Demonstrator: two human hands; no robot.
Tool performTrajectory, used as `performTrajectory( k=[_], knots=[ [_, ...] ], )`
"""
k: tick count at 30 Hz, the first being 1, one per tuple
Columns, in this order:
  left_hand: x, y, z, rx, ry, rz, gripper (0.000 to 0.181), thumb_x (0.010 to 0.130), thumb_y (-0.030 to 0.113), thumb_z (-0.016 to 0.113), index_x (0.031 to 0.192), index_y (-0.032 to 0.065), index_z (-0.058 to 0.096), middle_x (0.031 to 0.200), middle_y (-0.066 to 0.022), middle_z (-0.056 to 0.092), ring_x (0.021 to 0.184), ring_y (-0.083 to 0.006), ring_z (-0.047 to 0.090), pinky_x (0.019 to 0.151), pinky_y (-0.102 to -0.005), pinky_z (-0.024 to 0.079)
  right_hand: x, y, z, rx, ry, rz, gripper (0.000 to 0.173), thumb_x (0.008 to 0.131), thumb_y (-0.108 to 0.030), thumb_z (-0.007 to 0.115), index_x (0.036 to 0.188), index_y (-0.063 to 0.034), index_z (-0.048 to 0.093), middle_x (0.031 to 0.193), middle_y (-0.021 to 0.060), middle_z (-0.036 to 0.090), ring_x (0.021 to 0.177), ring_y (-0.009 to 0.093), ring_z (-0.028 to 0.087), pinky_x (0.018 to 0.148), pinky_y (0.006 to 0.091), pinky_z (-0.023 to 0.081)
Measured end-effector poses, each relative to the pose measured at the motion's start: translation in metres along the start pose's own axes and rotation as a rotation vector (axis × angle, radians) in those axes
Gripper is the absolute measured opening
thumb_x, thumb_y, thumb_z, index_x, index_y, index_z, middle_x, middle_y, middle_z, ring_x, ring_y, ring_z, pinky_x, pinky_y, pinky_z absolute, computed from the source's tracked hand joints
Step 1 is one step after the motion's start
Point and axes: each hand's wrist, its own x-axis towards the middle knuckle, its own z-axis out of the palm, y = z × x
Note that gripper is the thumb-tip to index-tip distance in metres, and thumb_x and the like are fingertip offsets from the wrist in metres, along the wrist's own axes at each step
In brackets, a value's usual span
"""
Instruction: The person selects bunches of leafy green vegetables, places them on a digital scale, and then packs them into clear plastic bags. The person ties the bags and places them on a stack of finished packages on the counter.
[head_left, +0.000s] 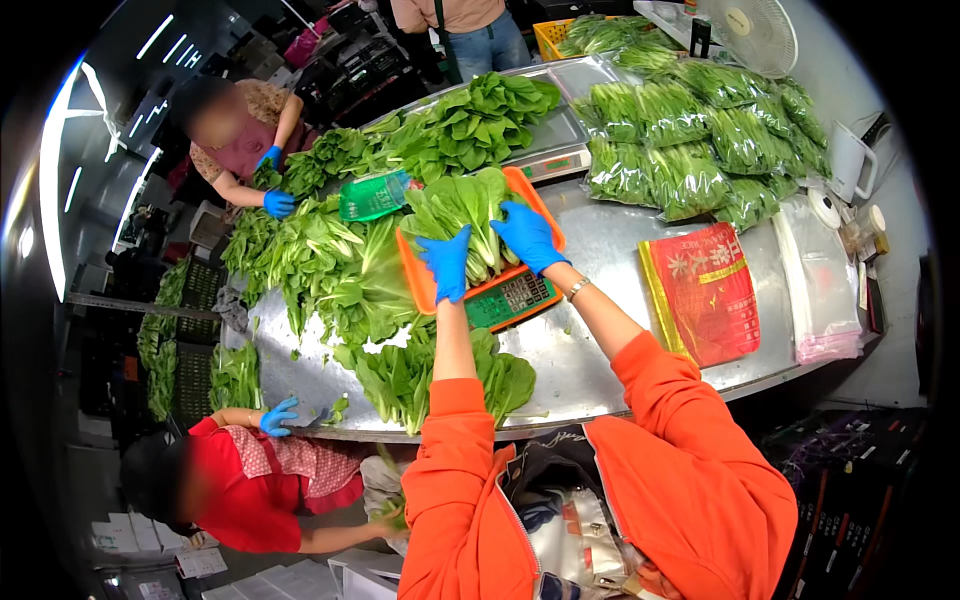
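A bunch of leafy greens lies in the orange tray of a digital scale, its pale stems towards me. My left hand, in a blue glove, presses against the left side of the stems. From the right, my right hand, also gloved in blue, grips the same bunch. Below the tray shows the scale's green display and keypad. More loose greens are heaped just left of the scale, and others lie below it, partly behind my left forearm.
Bagged greens are stacked at the back right. A red rice sack and clear plastic bags lie on the metal table. A second scale stands behind. Two gloved co-workers are at the left.
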Motion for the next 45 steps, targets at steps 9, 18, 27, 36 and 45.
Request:
performTrajectory(
  k=[9, 18, 27, 36, 45],
  knots=[
    [0.047, -0.048, -0.006, -0.089, -0.073, 0.267, 0.112, 0.059, 0.049, 0.074, 0.137, 0.0027, 0.009, 0.136, -0.0267, 0.022, 0.121, -0.0437, 0.031, 0.092, -0.0558, 0.033, 0.025, -0.027, 0.023, -0.029, -0.106, -0.389, 0.031, 0.077, -0.018, 0.059, 0.107, -0.0095, 0.058, 0.094, 0.0147, 0.061, 0.085, 0.033, 0.058, 0.072, 0.0397, 0.047],
    [-0.002, -0.007, -0.008, 0.148, 0.047, 0.066, 0.114, 0.057, 0.047, 0.076, 0.138, 0.0038, 0.008, 0.136, -0.0258, 0.022, 0.12, -0.0432, 0.032, 0.091, -0.0587, 0.032, 0.001, 0.016, -0.006, 0.404, 0.051, 0.184, 0.051, 0.078, -0.036, 0.061, 0.112, 0.0013, 0.053, 0.102, 0.0199, 0.06, 0.093, 0.032, 0.059, 0.08, 0.037, 0.045],
    [0.008, -0.01, 0.019, -0.072, -0.008, 0.177, 0.109, 0.061, 0.044, 0.074, 0.138, 0.004, 0.009, 0.136, -0.0277, 0.023, 0.12, -0.044, 0.032, 0.095, -0.0531, 0.032, 0.011, -0.022, 0.037, 0.454, -0.133, 0.364, 0.088, 0.074, -0.053, 0.057, 0.129, 0.009, 0.028, 0.123, 0.0287, 0.044, 0.111, 0.041, 0.046, 0.093, 0.0436, 0.038],
    [0.022, -0.029, 0.021, -0.152, 0.093, 0.368, 0.083, 0.064, 0.014, 0.076, 0.13, -0.0014, 0.029, 0.123, -0.0161, 0.047, 0.11, -0.0254, 0.047, 0.094, -0.0339, 0.038, 0.002, 0.014, 0.004, 0.543, 0.031, 0.263, 0.081, 0.074, -0.04, 0.065, 0.126, 0.0119, 0.032, 0.123, 0.0278, 0.045, 0.113, 0.034, 0.046, 0.094, 0.0397, 0.037],
    [0.011, -0.022, 0.004, -0.5, -0.062, 0.452, 0.068, 0.074, 0.011, 0.065, 0.131, -0.0004, 0.029, 0.123, -0.0174, 0.048, 0.11, -0.0277, 0.049, 0.091, -0.0362, 0.04, 0.009, -0.04, 0.056, 0.465, -0.159, 0.363, 0.073, 0.073, -0.037, 0.064, 0.126, 0.004, 0.035, 0.121, 0.0236, 0.049, 0.108, 0.034, 0.051, 0.088, 0.0425, 0.042]
  ],
)
